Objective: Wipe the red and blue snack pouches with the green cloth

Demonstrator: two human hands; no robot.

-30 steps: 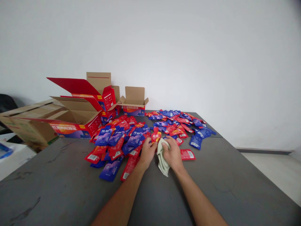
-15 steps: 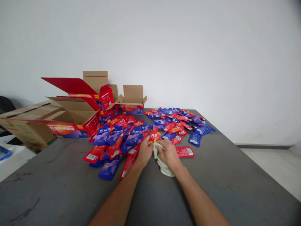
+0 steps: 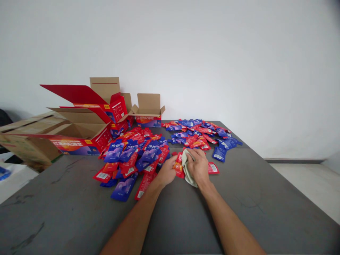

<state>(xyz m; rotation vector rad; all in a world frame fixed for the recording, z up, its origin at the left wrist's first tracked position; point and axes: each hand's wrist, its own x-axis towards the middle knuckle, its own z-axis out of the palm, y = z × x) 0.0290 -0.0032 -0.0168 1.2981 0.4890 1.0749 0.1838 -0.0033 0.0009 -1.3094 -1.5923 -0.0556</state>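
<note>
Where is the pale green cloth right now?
In the head view, just right of centre: the pale green cloth is in the right hand, against a red-and-orange flat pouch.

Diffuse light brightens the wall (image 3: 212,63), dimmest toward the top-right corner

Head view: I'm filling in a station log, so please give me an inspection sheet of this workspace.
Surface: dark grey table, with dark streaks at its near left.
Things in hand: red pouch and pale cloth, cloth against pouch.
Clutter: loose red and blue pouches in a left heap and a farther right heap; open printed boxes at the left and back.
Hands: left hand grips the red pouch's edge; right hand grips the cloth.
Cables: nothing seen.
Surroundings: white wall behind, brown cartons at left, pale floor at right.
</note>
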